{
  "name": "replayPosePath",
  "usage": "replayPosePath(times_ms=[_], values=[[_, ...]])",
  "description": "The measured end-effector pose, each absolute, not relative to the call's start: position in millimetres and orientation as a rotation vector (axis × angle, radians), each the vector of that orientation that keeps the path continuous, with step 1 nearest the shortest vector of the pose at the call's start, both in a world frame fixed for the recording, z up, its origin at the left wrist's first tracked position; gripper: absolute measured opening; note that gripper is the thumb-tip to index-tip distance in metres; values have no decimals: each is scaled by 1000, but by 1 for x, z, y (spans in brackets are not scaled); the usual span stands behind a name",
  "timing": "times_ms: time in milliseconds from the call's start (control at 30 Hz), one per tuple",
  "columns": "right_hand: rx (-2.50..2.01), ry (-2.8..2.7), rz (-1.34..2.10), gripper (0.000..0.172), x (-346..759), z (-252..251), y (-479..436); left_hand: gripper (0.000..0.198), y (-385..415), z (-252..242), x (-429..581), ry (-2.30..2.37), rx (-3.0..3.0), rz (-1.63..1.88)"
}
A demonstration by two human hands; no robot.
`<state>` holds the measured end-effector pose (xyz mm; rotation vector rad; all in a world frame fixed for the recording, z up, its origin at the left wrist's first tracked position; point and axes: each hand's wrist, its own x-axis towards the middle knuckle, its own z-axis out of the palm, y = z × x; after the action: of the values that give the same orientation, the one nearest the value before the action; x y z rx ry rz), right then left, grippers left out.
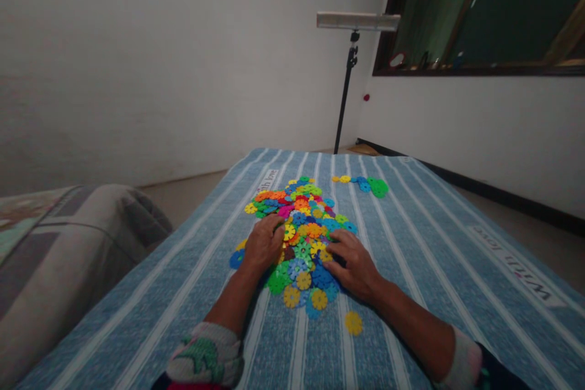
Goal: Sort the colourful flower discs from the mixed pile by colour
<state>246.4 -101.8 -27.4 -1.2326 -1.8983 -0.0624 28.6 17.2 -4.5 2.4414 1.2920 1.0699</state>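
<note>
A heap of colourful plastic snowflake discs (302,248), flower-shaped with notched edges, lies spread on a striped blue cloth (192,329). My left hand (265,244) rests at the heap's left side, its fingers curved and slightly apart beside a yellow disc (289,231). On the opposite side, my right hand (351,262) touches the discs with thumb and fingers spread. Nothing shows gripped in either hand, though the undersides of the fingers are hidden. One loose yellow disc (353,323) lies nearer to me, apart from the heap.
Beyond the heap to the right is a row of discs (364,184) ending in a larger green piece (378,187). A black stand (345,91) carrying a flat light panel rises behind the table. To the left sits a grey cloth-covered piece of furniture (82,256).
</note>
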Motion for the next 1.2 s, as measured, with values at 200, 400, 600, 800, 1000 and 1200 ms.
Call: replayPosePath(times_ms=[200, 400, 600, 800, 1000, 1200], values=[[-1242, -1903, -33, 14, 247, -27, -102, 29, 15, -3, 30, 1322, 2445, 1045], [-1248, -1869, -7, 11, 249, -30, -103, 27, 10, 0, 30, 1322, 2470, 1005], [-1178, -1884, -84, 11, 250, -25, -105, 29, 11, -2, 31, 1343, 2469, 987], [-1078, -1979, -75, 16, 243, -16, -113, 27, 11, -3, 33, 1348, 2463, 998], [-984, -2089, -92, 17, 233, -13, -119, 27, 9, 0, 34, 1342, 2466, 993], [-954, -2151, -113, 17, 220, -10, -117, 26, 8, -1, 35, 1338, 2480, 985]])
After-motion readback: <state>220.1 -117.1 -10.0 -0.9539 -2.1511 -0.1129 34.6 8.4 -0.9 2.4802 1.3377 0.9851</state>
